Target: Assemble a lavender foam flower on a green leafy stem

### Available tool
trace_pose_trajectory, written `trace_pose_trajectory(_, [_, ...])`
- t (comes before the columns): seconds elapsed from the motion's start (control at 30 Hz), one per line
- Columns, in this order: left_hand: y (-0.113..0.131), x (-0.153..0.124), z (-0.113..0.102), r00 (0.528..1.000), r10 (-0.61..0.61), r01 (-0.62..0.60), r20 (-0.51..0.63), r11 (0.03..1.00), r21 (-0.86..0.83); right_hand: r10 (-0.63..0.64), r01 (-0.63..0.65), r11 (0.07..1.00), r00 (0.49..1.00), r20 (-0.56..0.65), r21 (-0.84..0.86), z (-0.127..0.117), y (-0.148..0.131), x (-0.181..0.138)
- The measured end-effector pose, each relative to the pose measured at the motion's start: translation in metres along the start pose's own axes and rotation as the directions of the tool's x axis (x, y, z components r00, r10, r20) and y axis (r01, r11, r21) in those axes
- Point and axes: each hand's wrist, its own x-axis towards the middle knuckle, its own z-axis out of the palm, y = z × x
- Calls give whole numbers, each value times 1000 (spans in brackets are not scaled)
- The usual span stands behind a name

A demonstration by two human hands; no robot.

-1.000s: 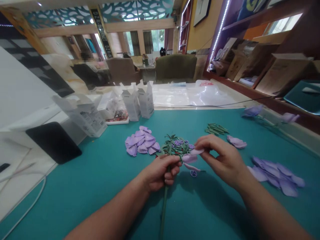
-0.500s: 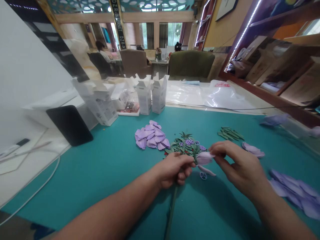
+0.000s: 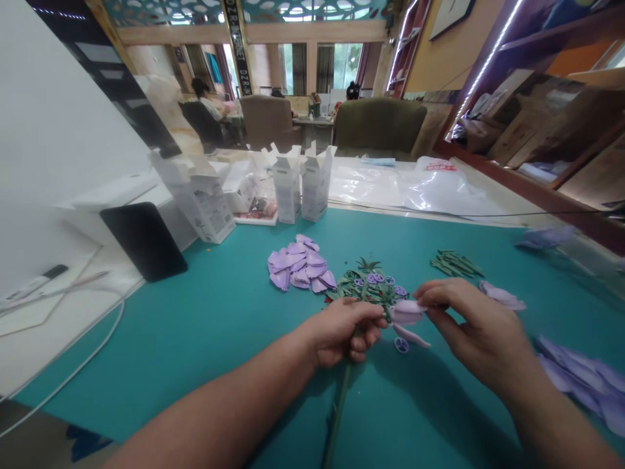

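Note:
My left hand [image 3: 342, 332] is closed round a green stem [image 3: 336, 407] that runs down toward me over the teal mat [image 3: 205, 339]. At the stem's top is a pale purple petal bud [image 3: 406, 311]; my right hand [image 3: 471, 322] pinches it with thumb and fingers. Just below lies a small purple round piece [image 3: 401, 345]. Behind my hands is a heap of green leaf parts and purple round pieces [image 3: 372, 285]. A pile of purple petals [image 3: 299, 270] lies to the left of it.
More purple petals [image 3: 586, 378] lie at the right, green stem pieces [image 3: 454, 264] and a petal [image 3: 502, 296] further back. White open boxes [image 3: 300, 182] stand at the mat's far edge, a black pad [image 3: 144, 241] and cable [image 3: 73, 371] at left. People sit far back.
The view has drifted a little, so everything sits slightly lower and to the right. Both hands keep their hold on stem and petal bud with only small finger movement.

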Motion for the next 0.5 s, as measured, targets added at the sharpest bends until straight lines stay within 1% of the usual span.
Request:
trace_pose_trajectory(0.1, [0, 1, -1, 1000, -6, 7, 8, 1000, -8, -36, 37, 999, 999, 15, -20, -1, -1, 1])
trace_pose_trajectory(0.23, [1, 0, -2, 999, -6, 7, 45, 1000, -22, -55, 55, 998, 998, 0, -29, -2, -3, 1])
trace_pose_trajectory(0.33, [1, 1, -5, 992, -25, 32, 124, 998, -59, -44, 44, 999, 999, -16, -10, -6, -5, 0])
trace_pose_trajectory(0.43, [1, 3, -10, 972, -32, 59, 233, 992, -111, 10, -9, 1000, 999, -45, 23, -11, -10, 1])
trace_pose_trajectory(0.5, [1, 4, -13, 959, -26, 67, 281, 989, -135, 24, -22, 999, 997, -71, 37, -14, -16, 3])
